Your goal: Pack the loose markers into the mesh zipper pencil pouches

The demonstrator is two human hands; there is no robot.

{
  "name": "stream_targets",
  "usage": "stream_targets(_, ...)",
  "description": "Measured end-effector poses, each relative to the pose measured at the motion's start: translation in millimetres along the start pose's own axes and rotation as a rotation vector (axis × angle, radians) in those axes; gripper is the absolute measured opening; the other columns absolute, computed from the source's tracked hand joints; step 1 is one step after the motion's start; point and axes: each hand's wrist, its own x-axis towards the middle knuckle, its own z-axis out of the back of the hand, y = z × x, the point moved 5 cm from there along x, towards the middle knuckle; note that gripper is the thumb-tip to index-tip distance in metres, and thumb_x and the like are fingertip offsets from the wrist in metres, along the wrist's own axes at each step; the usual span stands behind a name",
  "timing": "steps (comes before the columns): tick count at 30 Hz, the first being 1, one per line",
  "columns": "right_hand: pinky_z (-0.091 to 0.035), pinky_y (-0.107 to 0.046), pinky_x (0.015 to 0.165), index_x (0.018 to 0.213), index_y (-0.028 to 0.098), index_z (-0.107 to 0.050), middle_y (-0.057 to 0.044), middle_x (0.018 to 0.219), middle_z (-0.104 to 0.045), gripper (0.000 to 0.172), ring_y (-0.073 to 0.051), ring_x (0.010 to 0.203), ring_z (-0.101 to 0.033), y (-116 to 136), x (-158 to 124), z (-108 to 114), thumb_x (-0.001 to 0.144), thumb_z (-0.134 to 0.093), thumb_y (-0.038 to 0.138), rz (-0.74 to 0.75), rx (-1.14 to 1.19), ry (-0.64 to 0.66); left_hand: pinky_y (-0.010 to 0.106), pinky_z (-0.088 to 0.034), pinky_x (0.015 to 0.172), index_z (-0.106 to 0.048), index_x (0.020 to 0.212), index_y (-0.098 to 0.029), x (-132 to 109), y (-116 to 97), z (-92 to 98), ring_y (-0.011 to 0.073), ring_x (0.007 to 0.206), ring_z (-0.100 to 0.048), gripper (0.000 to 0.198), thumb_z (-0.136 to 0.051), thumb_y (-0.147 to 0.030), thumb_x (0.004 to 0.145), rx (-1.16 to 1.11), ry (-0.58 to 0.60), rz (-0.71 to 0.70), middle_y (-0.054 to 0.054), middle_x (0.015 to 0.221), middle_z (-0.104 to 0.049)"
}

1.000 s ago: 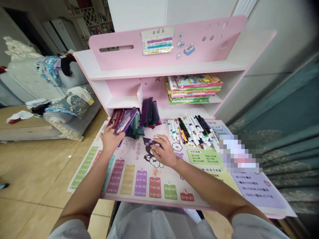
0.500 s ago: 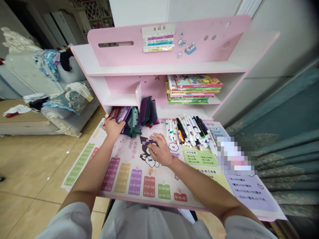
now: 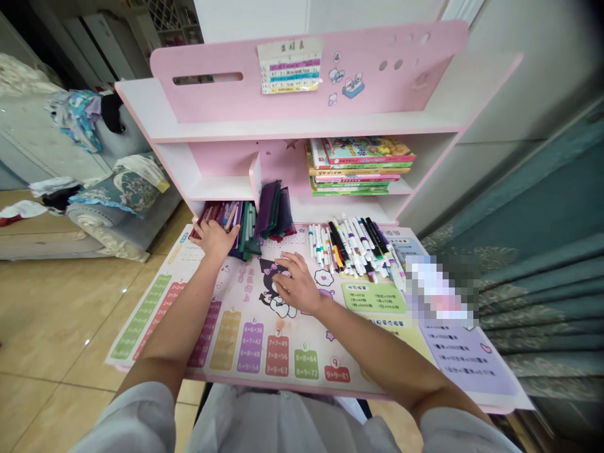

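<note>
Your left fingers (image 3: 202, 230) rest curled against the front of the pencil pouches (image 3: 268, 211) just ahead of them, no clear grip showing, while your right fingers (image 3: 285, 267) lie spread open on the desk mat (image 3: 236, 283), with the markers (image 3: 352, 248) just beyond them.

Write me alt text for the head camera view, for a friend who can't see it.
Two bare hands work at a pink desk: the left hand rests against a pile of pouches, and the right hand lies flat on a times-table mat near loose markers. Books sit on the shelf above.
</note>
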Motion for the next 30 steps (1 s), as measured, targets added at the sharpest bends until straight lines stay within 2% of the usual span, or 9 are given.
stream_targets(4,-0.044,-0.056,0.107,0.083,0.021,-0.069,-0.011,0.115,-0.065,0.013,-0.029,0.128,-0.05,-0.4,-0.3,-1.0,0.089,-0.058,0.016,0.002,0.01,0.002,0.073,-0.023,0.113,-0.057,0.13,-0.01,-2.4,-4.4,7.5,0.0445,0.149,-0.021,0.069,-0.056,-0.062,0.083,0.007,-0.003,-0.029,0.026,0.152,-0.041)
stream_targets(6,-0.043,-0.056,0.107,0.084,0.021,-0.069,-0.011,0.116,-0.065,0.014,-0.029,0.129,-0.049,-1.4,-0.9,-2.6,0.089,-0.058,0.016,-0.005,0.024,0.016,0.072,-0.022,0.113,-0.061,0.128,-0.013,-5.9,-12.7,11.8,0.0437,0.149,-0.021,0.061,-0.052,-0.057,0.087,0.008,-0.016,-0.083,0.023,0.153,-0.041)
stream_targets(9,-0.042,-0.057,0.108,0.086,0.022,-0.07,-0.011,0.117,-0.064,0.014,-0.03,0.13,-0.049,-3.9,-1.9,-6.3,0.089,-0.058,0.017,-0.035,0.042,0.062,0.068,-0.02,0.117,-0.071,0.115,-0.018,-15.8,-36.9,10.9,0.0402,0.149,-0.023,0.047,-0.046,-0.051,0.092,0.015,0.027,-0.25,0.017,0.149,-0.048)
stream_targets(11,-0.041,-0.058,0.108,0.086,0.022,-0.07,-0.011,0.118,-0.064,0.013,-0.03,0.131,-0.048,-5.3,-2.6,-7.6,0.089,-0.058,0.017,-0.054,0.05,0.076,0.066,-0.019,0.119,-0.075,0.106,-0.018,-23.0,-55.3,5.4,0.0389,0.149,-0.025,0.047,-0.041,-0.05,0.095,0.016,0.084,-0.352,0.016,0.147,-0.051)
stream_targets(13,-0.041,-0.058,0.108,0.087,0.022,-0.07,-0.011,0.118,-0.064,0.013,-0.03,0.131,-0.048,-6.0,-3.0,-7.5,0.088,-0.058,0.017,-0.06,0.05,0.075,0.064,-0.018,0.12,-0.076,0.104,-0.016,-27.2,-69.9,-2.2,0.0385,0.149,-0.025,0.051,-0.038,-0.049,0.096,0.034,0.144,-0.392,0.018,0.146,-0.052)
stream_targets(17,-0.04,-0.057,0.109,0.087,0.022,-0.071,-0.011,0.118,-0.064,0.014,-0.03,0.13,-0.048,-7.4,-2.9,-5.6,0.088,-0.058,0.017,-0.064,0.023,0.062,0.063,-0.015,0.121,-0.075,0.109,-0.012,-25.7,-86.2,-16.1,0.0395,0.151,-0.02,0.057,-0.037,-0.053,0.095,0.09,0.208,-0.397,0.022,0.146,-0.051)
stream_targets(22,-0.039,-0.056,0.11,0.086,0.02,-0.071,-0.012,0.118,-0.063,0.013,-0.03,0.13,-0.046,-8.8,-2.1,-5.6,0.087,-0.059,0.016,-0.053,0.029,0.047,0.063,-0.012,0.121,-0.073,0.113,-0.009,-22.3,-92.3,-28.4,0.0412,0.15,-0.022,0.072,-0.03,-0.063,0.094,0.109,0.254,-0.378,0.024,0.147,-0.05)
stream_targets(26,-0.039,-0.054,0.109,0.084,0.02,-0.071,-0.012,0.118,-0.063,0.013,-0.03,0.129,-0.047,-7.6,-1.9,-4.3,0.088,-0.058,0.016,-0.031,0.042,0.014,0.063,-0.011,0.121,-0.071,0.117,-0.005,-22.1,-95.0,-33.1,0.0435,0.15,-0.021,0.083,-0.028,-0.072,0.091,0.119,0.241,-0.357,0.026,0.147,-0.05)
stream_targets(30,-0.037,-0.054,0.111,0.086,0.02,-0.071,-0.012,0.119,-0.063,0.015,-0.029,0.132,-0.045,-8.1,-1.7,-5.5,0.089,-0.057,0.018,-0.051,0.047,0.065,0.064,-0.011,0.121,-0.067,0.123,-0.001,-19.8,-96.7,-36.2,0.0452,0.149,-0.021,0.087,-0.037,-0.074,0.087,0.12,0.215,-0.331,0.029,0.147,-0.048)
